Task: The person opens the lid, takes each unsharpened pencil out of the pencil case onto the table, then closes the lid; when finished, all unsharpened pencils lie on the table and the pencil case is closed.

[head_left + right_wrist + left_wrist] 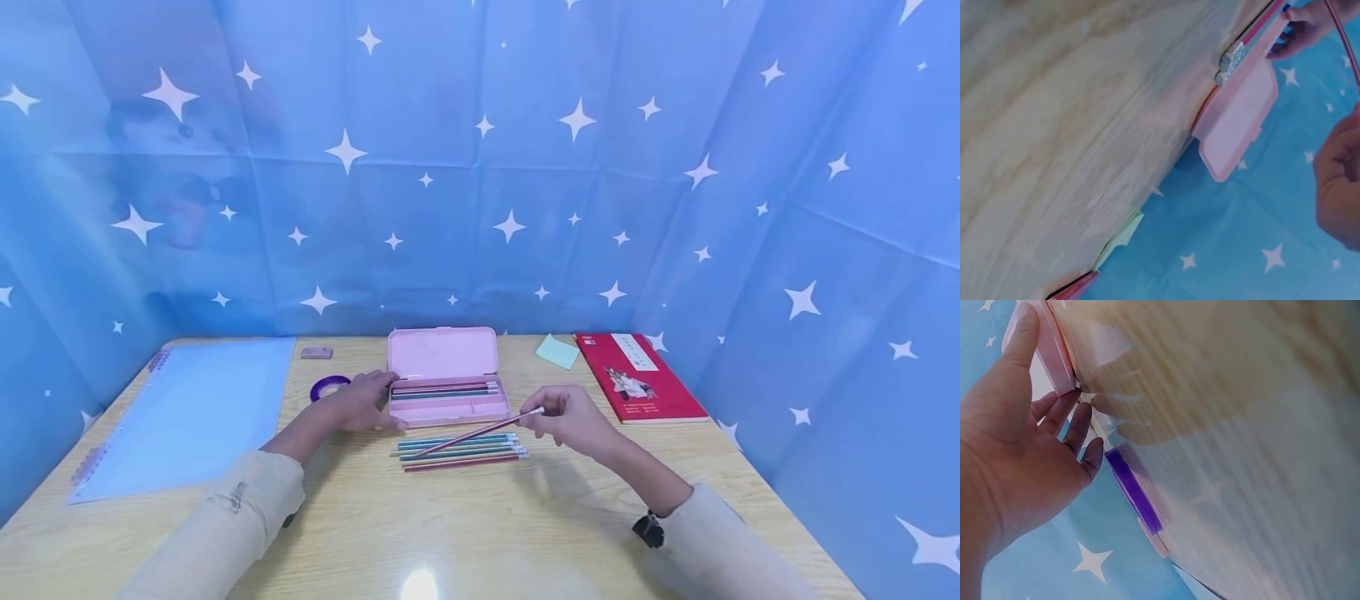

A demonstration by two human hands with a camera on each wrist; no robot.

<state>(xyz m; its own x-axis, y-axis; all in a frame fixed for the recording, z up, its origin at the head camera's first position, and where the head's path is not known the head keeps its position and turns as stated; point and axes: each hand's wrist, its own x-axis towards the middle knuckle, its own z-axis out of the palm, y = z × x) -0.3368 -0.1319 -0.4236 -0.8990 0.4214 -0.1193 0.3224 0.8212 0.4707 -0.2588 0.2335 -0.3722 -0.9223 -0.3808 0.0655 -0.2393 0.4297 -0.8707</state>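
Held pencil: your right hand (573, 419) pinches a dark red pencil (480, 432) near its eraser end, the fingers drawn narrow around it; it slants over the row in front of the case, its far end lower.
Pencil case: the pink case (435, 408) stands on the worktop (375, 533) with its lid (442, 354) up; your left thumb and fingers span its left end, the left hand (358, 404) seeming to brace it.
Rear compartment: the stored pencils (442, 389) lie lengthwise, erasers to the right, so you would do well to match that direction.
Loose row: lift the low end well clear of the loose pencils (465, 462), or you may set them rolling; whether it touches them now, you cannot tell.
Lowering: level the pencil before it meets the front rim, then release it gently.
Left elbow-room: the purple tape roll (1132, 490) sits near your little finger; avoid nudging it.
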